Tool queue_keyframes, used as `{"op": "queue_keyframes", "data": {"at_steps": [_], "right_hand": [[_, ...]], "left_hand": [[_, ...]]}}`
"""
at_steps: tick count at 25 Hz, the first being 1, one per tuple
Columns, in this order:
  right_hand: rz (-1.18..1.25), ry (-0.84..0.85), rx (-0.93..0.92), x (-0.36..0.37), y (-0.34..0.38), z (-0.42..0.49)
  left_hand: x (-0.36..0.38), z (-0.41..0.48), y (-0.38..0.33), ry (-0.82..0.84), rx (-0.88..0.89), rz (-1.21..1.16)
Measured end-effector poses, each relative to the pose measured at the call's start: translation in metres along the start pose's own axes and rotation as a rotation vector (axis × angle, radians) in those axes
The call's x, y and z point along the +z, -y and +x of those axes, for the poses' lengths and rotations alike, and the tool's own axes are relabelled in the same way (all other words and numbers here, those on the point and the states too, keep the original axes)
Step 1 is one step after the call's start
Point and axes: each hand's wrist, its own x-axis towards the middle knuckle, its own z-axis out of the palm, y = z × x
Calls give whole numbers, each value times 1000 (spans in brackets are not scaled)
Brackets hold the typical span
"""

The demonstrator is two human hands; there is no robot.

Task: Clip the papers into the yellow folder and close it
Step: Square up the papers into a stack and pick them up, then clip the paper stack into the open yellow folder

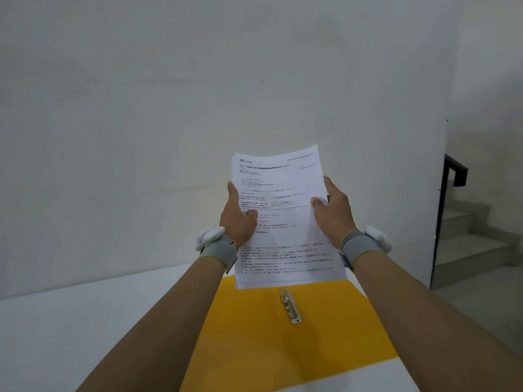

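The papers (283,222) are held up in the air by both hands, above the far edge of the open yellow folder (283,340), so the step in hand appears to be the squaring and readying of the stack before it is clipped in. The left hand (239,219) is closed on the left edge, thumb laid across the front sheet, and the right hand (332,213) is closed on the right edge in the same manner. The folder is spread flat on the white table (99,321), with its metal clip (290,305) exposed near the middle. Next, the stack probably needs to be lowered and lined up with that clip. The sheets are white, printed with text, and slightly fanned at the top corner.
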Motion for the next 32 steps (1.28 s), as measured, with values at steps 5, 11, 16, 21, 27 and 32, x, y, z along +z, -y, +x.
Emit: {"op": "queue_keyframes", "data": {"at_steps": [5,11,16,21,27,32], "right_hand": [[-57,2,38,-23,-24,11],[1,-109,75,-40,-54,19],[-68,-102,97,-50,-83,29],[-176,-100,197,-62,-127,33],[-276,-51,347,-64,-188,31],[-343,22,423,-48,-227,24]], "left_hand": [[34,-2,1,71,16,-37],[72,2,14,84,45,-132],[110,4,28,144,-37,-101],[144,9,63,293,-195,-68],[158,5,115,349,-275,33],[159,-3,147,378,-284,176]]}}
